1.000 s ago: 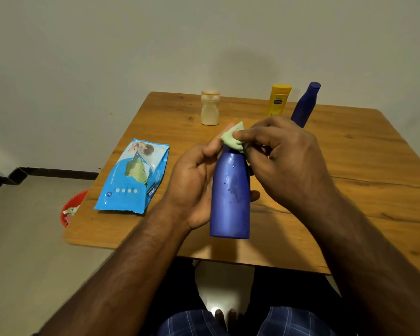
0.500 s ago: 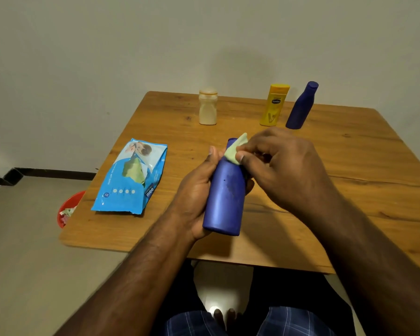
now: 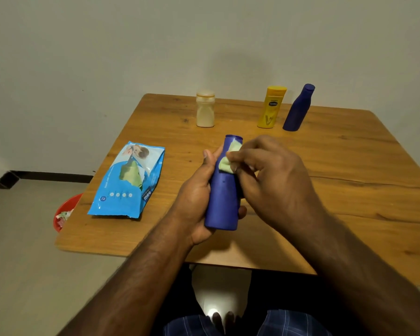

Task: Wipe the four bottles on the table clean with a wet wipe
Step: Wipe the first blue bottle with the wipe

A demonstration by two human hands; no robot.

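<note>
Fingers of the right hand (image 3: 272, 180) pinching a pale green wet wipe (image 3: 228, 161) against the neck of the blue bottle (image 3: 222, 195); left hand (image 3: 197, 190) wrapped round the body from behind. Bottle held above the near table (image 3: 349, 190) edge, long axis near upright, cap pointing away (tilted slightly right). Further back: cream bottle (image 3: 205, 109), yellow bottle (image 3: 271, 106), second blue bottle (image 3: 298, 107), all standing. Wipes pack (image 3: 129, 178) lying flat at left; red bin (image 3: 64, 210) on the floor beside the table.
</note>
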